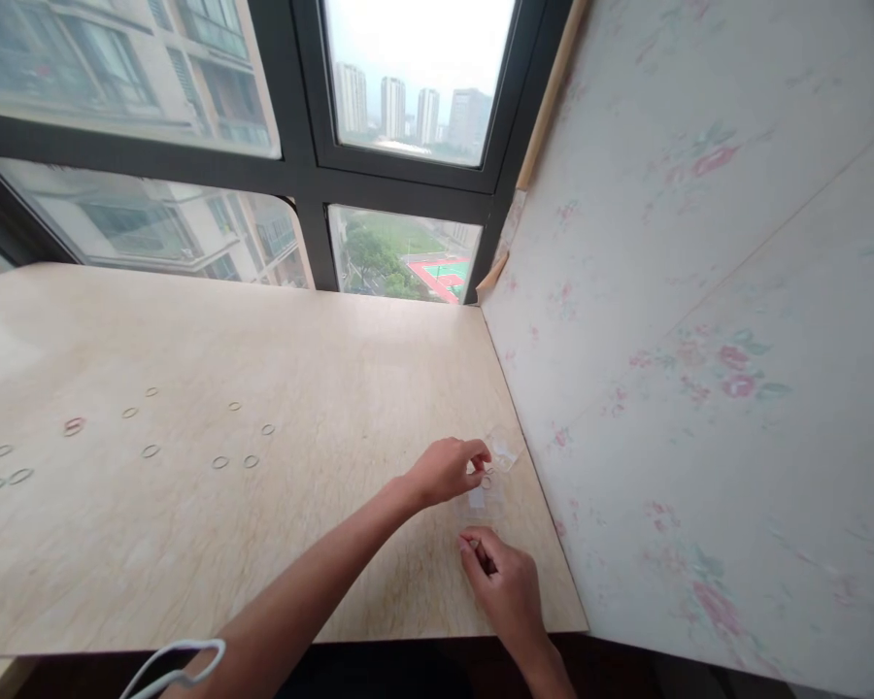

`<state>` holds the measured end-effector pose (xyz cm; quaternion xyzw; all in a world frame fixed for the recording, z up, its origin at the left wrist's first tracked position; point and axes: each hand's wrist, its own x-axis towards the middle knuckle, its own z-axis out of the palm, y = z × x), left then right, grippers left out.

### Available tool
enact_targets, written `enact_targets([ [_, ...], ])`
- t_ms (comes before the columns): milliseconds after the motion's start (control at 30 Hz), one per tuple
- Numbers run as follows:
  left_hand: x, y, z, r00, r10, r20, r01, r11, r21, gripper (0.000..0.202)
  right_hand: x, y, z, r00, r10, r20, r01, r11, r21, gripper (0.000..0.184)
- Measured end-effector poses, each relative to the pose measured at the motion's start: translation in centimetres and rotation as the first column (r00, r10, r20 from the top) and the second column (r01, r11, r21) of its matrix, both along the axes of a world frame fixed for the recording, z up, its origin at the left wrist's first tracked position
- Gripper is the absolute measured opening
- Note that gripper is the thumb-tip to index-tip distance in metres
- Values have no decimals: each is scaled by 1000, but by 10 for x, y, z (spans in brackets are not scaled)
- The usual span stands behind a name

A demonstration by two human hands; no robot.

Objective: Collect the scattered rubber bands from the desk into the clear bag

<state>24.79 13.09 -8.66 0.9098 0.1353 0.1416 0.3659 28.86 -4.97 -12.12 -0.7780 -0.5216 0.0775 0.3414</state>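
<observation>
My left hand point(452, 471) reaches across to the right side of the countertop, thumb and fingers closed in a pinch. A small thin ring point(487, 482) shows right at its fingertips. Under and beside it lies a clear plastic piece point(476, 498), perhaps a bag or a box, with a white patch. Another crumpled clear plastic piece point(505, 452) sits just beyond, close to the wall. Nearer to me, my right hand point(506, 581) is curled closed at the plastic's near side; its fingers hide whatever they may hold.
Several thin rings, such as this one point(251, 461), lie scattered over the left of the marbled countertop point(320, 388); a reddish one point(74, 425) is among them. A flowered wall point(662, 388) bounds the right side. Dark-framed windows point(400, 180) stand at the back.
</observation>
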Motion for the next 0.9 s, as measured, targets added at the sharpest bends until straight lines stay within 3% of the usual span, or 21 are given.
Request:
enact_targets([
  [133,8,-1,2,992,-67,-106,85,980,179,24,1,1,0,999,-9,-38,9,1000,-2,30],
  [333,16,-1,12,973,-151,-175,201,927,317,27,2,1,0,997,-11,-71,11,1000,-1,28],
  [467,18,-2,14,973,-168,-160,217,904,369,22,2,2,2,997,-15,-76,16,1000,12,29],
  [733,14,3,26,982,-169,-89,188,942,280,26,4,2,1,993,-25,-116,29,999,35,30],
  [900,-14,9,27,1000,-17,-10,19,990,139,21,7,1,0,987,-24,-158,31,999,39,32],
])
